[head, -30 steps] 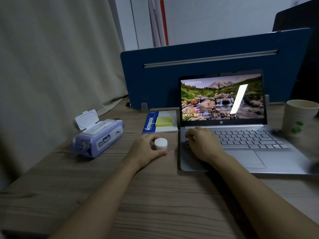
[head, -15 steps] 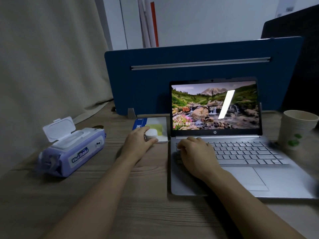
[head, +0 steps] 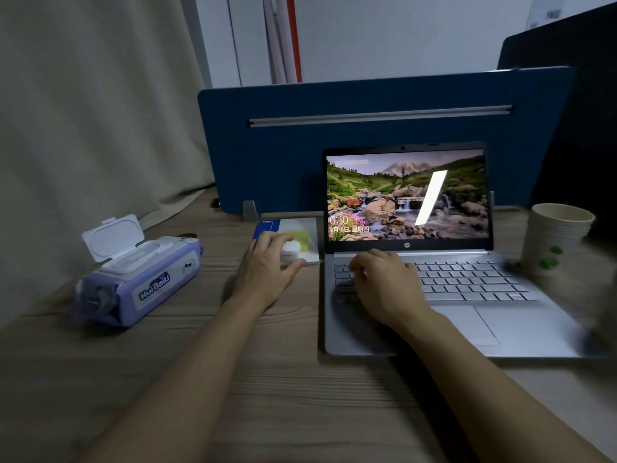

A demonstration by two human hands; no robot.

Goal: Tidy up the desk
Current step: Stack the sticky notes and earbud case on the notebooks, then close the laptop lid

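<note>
Setting the small jar down beside the laptop

Holding a small white jar [head: 289, 251], the left hand [head: 267, 272] has its fingers curled round the far side and the thumb pressed along the near side, so the hand is closed on it rather than spread. The laptop [head: 444, 295] serves as the landmark: the jar sits just off its left edge, level with the hinge, over the near part of a blue and white notebook [head: 307, 228] that lies flat against the laptop's left side. A yellow sticky pad [head: 302, 236] rests on that notebook, directly behind the jar. Whether the jar's base already touches the notebook or hangs just above it cannot be told, since the fingers hide the bottom.

The right hand [head: 384, 282] lies palm down on the left end of the laptop's keyboard, fingers bent loosely, gripping nothing.

The relation that matters is that the jar lies ahead of the left palm, between it and the sticky pad, with the left hand much the nearer of the two. Release probably calls only for opening the fingers and drawing back towards the body.

Well left of the laptop a wipes pack [head: 140, 279] lies with its lid flipped up; a stack of paper cups [head: 554, 238] stands at the laptop's right.
</note>
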